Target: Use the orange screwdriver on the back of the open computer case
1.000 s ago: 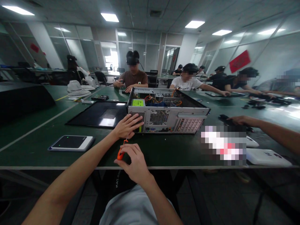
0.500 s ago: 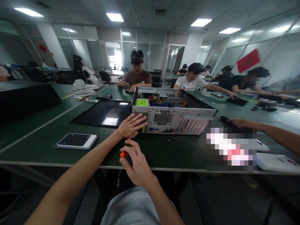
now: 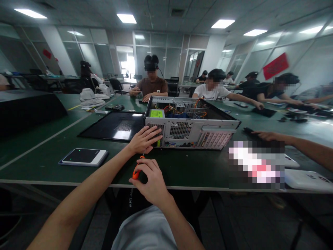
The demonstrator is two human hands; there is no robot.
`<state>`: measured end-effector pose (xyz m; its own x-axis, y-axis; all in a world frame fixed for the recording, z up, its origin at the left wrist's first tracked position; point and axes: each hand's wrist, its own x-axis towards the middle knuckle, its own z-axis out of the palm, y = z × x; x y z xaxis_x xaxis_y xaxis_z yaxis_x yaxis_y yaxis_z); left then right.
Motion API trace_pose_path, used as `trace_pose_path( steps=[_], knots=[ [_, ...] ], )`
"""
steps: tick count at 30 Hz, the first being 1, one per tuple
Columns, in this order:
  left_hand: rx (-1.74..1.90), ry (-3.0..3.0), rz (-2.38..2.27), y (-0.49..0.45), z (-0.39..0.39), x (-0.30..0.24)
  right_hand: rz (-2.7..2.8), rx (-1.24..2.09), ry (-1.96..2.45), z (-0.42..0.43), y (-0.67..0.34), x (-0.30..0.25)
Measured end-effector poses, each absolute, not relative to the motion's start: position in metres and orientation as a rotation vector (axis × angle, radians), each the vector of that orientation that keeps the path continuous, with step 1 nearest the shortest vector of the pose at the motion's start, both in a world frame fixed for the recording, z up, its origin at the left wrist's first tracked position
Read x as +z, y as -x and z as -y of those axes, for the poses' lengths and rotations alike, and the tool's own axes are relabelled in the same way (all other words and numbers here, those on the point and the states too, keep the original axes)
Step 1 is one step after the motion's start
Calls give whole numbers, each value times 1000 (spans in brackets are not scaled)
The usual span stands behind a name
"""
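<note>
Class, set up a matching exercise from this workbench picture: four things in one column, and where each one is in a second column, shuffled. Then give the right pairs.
Things:
1. screwdriver
2. left hand
3. black panel
4. white device

Places:
A. lying flat on the table, left of the computer case
B. near the table's front edge, left of the person's arms
C. held in the right hand
D. resting against the rear corner of the case

Pairs: 1-C, 2-D, 3-A, 4-B
</note>
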<state>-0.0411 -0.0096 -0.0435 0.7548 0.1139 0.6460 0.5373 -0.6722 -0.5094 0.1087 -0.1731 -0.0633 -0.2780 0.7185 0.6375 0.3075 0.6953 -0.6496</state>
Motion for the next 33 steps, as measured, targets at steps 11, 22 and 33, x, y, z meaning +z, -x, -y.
trace_pose_path(
  steps=[11, 22, 33],
  knots=[
    [-683, 2255, 546, 42, 12, -43, 1995, 744, 788, 178, -113, -52],
    [-657, 2269, 614, 38, 16, -45, 1762, 622, 877, 174, -106, -59],
    [-665, 2253, 622, 35, 21, -44, 1992, 566, 860, 176, -108, -54]
  ],
)
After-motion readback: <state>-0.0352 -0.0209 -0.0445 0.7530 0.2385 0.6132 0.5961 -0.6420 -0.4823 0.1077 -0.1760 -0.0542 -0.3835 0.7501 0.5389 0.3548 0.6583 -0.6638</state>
